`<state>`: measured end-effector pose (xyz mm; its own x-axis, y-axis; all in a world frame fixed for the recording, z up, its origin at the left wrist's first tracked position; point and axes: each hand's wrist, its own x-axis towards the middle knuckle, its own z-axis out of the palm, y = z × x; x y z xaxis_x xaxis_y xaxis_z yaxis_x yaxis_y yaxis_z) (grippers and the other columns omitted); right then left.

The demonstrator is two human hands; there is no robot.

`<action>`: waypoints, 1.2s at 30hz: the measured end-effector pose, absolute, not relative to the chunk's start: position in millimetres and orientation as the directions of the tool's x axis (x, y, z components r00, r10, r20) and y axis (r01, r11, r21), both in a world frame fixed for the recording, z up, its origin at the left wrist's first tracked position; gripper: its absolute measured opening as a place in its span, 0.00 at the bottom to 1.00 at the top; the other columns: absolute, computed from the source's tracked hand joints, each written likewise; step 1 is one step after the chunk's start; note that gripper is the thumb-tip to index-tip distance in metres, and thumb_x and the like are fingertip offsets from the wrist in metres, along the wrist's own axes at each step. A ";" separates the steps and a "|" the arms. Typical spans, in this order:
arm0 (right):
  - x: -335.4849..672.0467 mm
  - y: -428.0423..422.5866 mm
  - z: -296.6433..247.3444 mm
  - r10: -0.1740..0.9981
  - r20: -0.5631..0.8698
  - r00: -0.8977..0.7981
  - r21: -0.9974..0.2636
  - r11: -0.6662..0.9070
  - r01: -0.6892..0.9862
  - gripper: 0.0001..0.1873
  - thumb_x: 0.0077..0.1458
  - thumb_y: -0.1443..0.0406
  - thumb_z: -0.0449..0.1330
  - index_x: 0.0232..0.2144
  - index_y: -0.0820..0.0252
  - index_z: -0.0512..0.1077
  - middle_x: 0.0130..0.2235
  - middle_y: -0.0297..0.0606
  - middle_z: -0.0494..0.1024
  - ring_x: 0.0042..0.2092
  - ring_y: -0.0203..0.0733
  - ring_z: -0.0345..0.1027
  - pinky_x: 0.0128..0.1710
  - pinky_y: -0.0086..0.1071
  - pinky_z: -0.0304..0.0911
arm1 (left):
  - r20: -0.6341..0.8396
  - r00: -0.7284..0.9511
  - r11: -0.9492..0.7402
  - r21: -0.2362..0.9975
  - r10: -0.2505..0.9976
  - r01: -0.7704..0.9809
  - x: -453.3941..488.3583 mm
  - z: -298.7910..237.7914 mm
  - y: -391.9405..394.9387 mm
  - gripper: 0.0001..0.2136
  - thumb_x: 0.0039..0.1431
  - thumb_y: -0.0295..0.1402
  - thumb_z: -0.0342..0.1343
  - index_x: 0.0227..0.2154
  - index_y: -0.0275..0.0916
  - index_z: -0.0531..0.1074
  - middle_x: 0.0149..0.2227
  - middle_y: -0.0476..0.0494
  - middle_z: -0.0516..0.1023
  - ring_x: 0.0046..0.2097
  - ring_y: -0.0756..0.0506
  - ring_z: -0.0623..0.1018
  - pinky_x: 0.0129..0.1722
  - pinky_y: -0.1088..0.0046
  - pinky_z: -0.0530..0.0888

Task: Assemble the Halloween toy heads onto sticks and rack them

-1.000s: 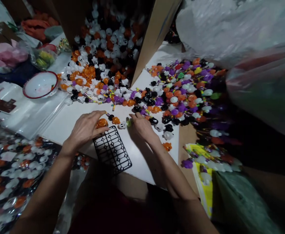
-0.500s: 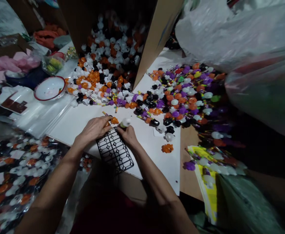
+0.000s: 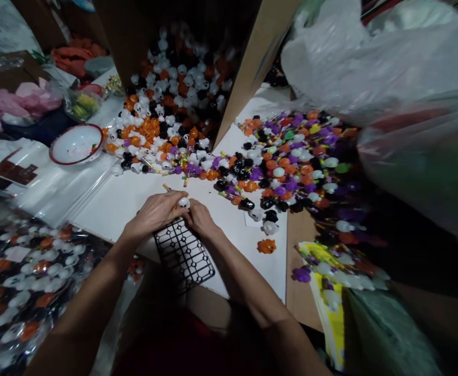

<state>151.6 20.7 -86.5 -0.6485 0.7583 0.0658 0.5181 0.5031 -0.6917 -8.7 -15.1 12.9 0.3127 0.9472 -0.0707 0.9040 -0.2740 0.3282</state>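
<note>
A small white toy head with dark markings (image 3: 184, 202) shows between my two hands, at the top edge of a black plastic grid frame (image 3: 184, 256). My left hand (image 3: 159, 211) is closed, its thumb and fingers pressed around the white head. Close against it is my right hand (image 3: 201, 218), its fingers curled at the frame's upper right corner; what its fingertips grip is hidden. The frame slants down toward me over the near edge of the white board (image 3: 127, 189). A thin colourful stick (image 3: 166, 187) pokes out beyond my left fingers.
A cardboard box (image 3: 240, 78) spills white, orange and black toy pieces. To its right lies a heap of purple, orange and white pieces (image 3: 283, 162). A lone orange piece (image 3: 267, 246) sits on the board. A white bowl (image 3: 75, 143) stands left, above bagged pieces (image 3: 25, 282).
The white toy head has moved from my right fingers to between both hands at the frame's top. The orange piece by my left fingers is now hidden. My hands have drawn closer together.
</note>
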 end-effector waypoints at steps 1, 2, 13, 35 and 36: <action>155.7 22.2 -84.8 0.748 0.063 -0.661 -0.709 0.500 0.497 0.10 0.61 0.64 0.53 0.41 0.64 0.70 0.40 0.44 0.75 0.41 0.43 0.67 0.44 0.33 0.62 | -0.093 0.302 -0.262 0.307 0.949 0.915 -7.1 13.4 -13.5 0.18 0.64 0.42 0.50 0.53 0.39 0.68 0.48 0.38 0.78 0.47 0.39 0.79 0.46 0.64 0.73; 160.9 24.6 -82.9 0.740 0.051 -0.671 -0.733 0.484 0.478 0.10 0.61 0.63 0.54 0.40 0.63 0.70 0.38 0.41 0.75 0.39 0.41 0.67 0.42 0.32 0.62 | -0.112 0.299 -0.257 0.291 0.948 0.922 -5.5 13.8 -12.3 0.17 0.65 0.40 0.49 0.51 0.38 0.69 0.46 0.38 0.79 0.45 0.39 0.79 0.44 0.64 0.73; 111.0 106.5 -45.6 0.881 -0.072 -0.468 -0.385 0.408 0.828 0.17 0.63 0.63 0.51 0.51 0.62 0.69 0.47 0.49 0.76 0.47 0.47 0.70 0.44 0.34 0.61 | -0.148 0.397 -0.325 0.360 0.906 0.875 1.6 29.6 -6.3 0.19 0.63 0.40 0.53 0.54 0.39 0.69 0.44 0.41 0.80 0.44 0.42 0.79 0.45 0.67 0.73; 212.4 -30.8 -49.0 0.970 -0.073 -0.230 -0.959 -0.005 0.282 0.22 0.44 0.48 0.64 0.21 0.58 0.65 0.19 0.29 0.63 0.23 0.34 0.56 0.23 0.29 0.56 | -0.167 -0.418 0.435 0.084 0.893 0.896 -121.6 -28.3 -5.0 0.12 0.57 0.35 0.54 0.41 0.36 0.73 0.39 0.34 0.80 0.42 0.37 0.78 0.38 0.66 0.71; 206.0 -38.1 -46.1 0.959 -0.078 -0.273 -0.957 0.005 0.290 0.22 0.45 0.47 0.64 0.21 0.59 0.65 0.19 0.30 0.64 0.23 0.35 0.57 0.23 0.29 0.56 | -0.198 -0.435 0.456 0.079 0.879 0.886 -122.1 -34.8 -16.3 0.12 0.55 0.33 0.54 0.41 0.36 0.74 0.39 0.33 0.80 0.42 0.36 0.78 0.38 0.66 0.71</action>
<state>206.0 -38.1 -46.1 -0.2729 0.9589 -0.0776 0.2895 0.0049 -0.9572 -122.1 -16.3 -34.8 -0.4346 0.8786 -0.1979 0.8864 0.4562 0.0787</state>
